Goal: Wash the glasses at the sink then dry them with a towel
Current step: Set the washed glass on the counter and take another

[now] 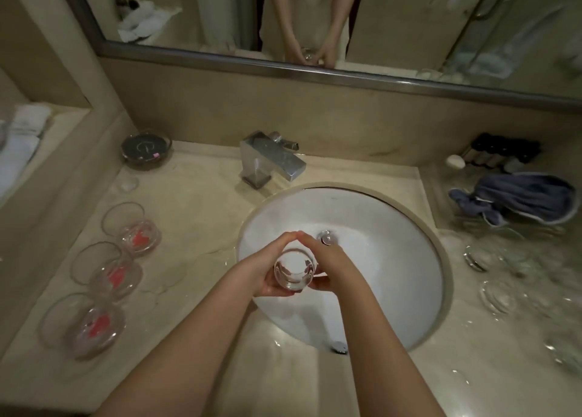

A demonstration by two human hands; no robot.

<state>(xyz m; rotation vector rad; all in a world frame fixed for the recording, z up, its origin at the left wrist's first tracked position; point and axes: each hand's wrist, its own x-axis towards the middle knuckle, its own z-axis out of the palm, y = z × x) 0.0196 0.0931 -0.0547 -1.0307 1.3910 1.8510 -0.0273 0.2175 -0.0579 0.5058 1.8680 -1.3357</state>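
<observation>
Now: glass (294,270) upright, mouth up; both hands cupping; over sink (393,227)

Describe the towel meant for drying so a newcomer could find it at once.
Start at the white sink basin and look along the counter to its right, toward the back wall. The blue-grey towel lies crumpled there, in front of a row of dark-capped bottles. It is the only dark cloth; the clear glassware nearer you is see-through.

3 glasses (104,278) left of sink (393,227).
</observation>
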